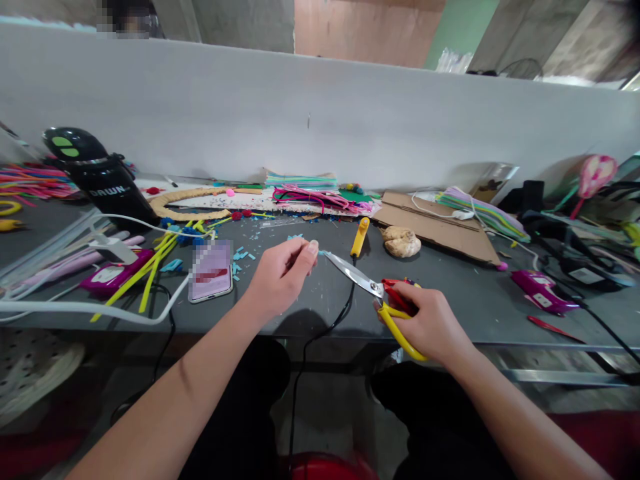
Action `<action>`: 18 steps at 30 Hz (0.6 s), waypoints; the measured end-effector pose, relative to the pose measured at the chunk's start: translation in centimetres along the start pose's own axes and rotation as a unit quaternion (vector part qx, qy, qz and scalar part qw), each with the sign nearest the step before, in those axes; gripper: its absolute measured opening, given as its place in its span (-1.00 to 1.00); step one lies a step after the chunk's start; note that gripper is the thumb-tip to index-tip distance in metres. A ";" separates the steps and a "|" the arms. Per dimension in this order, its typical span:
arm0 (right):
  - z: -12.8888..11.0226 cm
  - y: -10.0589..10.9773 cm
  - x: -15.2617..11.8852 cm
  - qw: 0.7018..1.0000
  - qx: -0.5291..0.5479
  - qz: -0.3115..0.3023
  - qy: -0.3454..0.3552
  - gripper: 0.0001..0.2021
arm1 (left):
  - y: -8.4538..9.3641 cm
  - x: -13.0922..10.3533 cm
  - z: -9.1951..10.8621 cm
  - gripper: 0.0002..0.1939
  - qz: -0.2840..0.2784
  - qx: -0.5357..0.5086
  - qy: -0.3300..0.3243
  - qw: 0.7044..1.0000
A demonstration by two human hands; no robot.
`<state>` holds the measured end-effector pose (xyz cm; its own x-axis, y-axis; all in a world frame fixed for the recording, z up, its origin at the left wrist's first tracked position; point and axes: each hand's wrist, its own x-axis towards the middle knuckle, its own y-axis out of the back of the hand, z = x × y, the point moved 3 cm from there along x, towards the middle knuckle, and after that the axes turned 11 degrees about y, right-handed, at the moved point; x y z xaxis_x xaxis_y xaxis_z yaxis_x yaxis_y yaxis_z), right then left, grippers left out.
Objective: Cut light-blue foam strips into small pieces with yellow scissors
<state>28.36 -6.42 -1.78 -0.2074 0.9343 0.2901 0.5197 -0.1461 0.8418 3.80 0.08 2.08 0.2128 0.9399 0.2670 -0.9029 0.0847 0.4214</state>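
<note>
My right hand [425, 317] is closed around the handles of a pair of scissors [357, 273], one yellow and one red grip showing. The blades look nearly together and point left. At their tip, my left hand [283, 273] pinches a tiny light-blue strip [321, 253] between thumb and forefinger; most of it is hidden by the fingers. Small cut blue pieces [240, 260] lie on the dark table left of this hand, beside a phone [213, 273]. Behind the scissors lies a yellow-handled tool [360, 237] with a black cord.
A tilted black bottle [107, 177] stands at the left, near yellow strips [150, 263] and a white cable [135, 313]. A tan lump [401, 241] and cardboard [440, 227] lie right of centre. A purple device [543, 291] sits far right. A grey partition [320, 120] closes the back.
</note>
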 end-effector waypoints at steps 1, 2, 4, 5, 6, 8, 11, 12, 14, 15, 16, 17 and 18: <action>0.0 0.0 0.0 1.000 -0.002 0.001 0.001 -0.91 | 0.0 0.0 0.0 -0.61 -0.001 0.001 0.000 1.000; -0.1 0.0 0.0 1.000 -0.004 0.001 0.002 -0.91 | 0.0 0.0 0.0 -0.61 -0.001 0.002 -0.001 1.000; -0.1 0.0 0.0 1.000 -0.009 0.000 0.006 -0.90 | 0.0 0.0 0.1 -0.60 0.001 0.002 -0.001 1.000; -0.1 0.0 0.0 1.000 -0.010 0.001 0.007 -0.90 | 0.0 0.0 0.1 -0.60 0.001 0.002 -0.002 1.000; -0.1 0.0 0.0 1.000 -0.011 0.003 0.008 -0.89 | 0.0 0.0 0.1 -0.60 0.001 0.002 -0.002 1.000; -0.1 0.1 0.1 1.000 -0.012 0.000 0.007 -0.90 | 0.0 0.0 0.1 -0.59 0.001 0.003 -0.002 1.000; -0.2 0.1 0.2 1.000 -0.016 -0.003 0.004 -0.92 | -0.1 0.0 0.1 -0.59 -0.001 0.006 0.000 1.000; -0.2 0.2 0.2 1.000 -0.016 -0.004 0.002 -0.93 | -0.1 0.0 0.1 -0.59 -0.001 0.007 0.002 1.000; -0.2 0.2 0.3 1.000 -0.021 -0.004 -0.002 -0.95 | -0.1 0.0 0.1 -0.59 -0.002 0.008 0.006 1.000; -0.2 0.2 0.2 1.000 -0.018 -0.006 -0.003 -0.95 | -0.1 0.0 0.1 -0.59 -0.002 0.007 0.008 1.000; -0.1 0.1 0.2 1.000 -0.015 -0.004 -0.004 -0.94 | 0.0 0.0 0.1 -0.58 -0.002 0.006 0.008 1.000; -0.1 0.1 0.2 1.000 -0.012 0.001 -0.006 -0.93 | 0.0 0.0 0.0 -0.58 -0.002 0.006 0.009 1.000; -0.1 0.1 0.1 1.000 -0.010 0.007 -0.005 -0.91 | 0.0 0.0 0.0 -0.58 -0.002 0.006 0.008 1.000</action>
<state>28.33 -6.33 -1.65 -0.1921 0.9353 0.2971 0.5054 -0.1653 0.8469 3.83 0.07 2.07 0.2100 0.9447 0.2519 -0.8979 0.0844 0.4320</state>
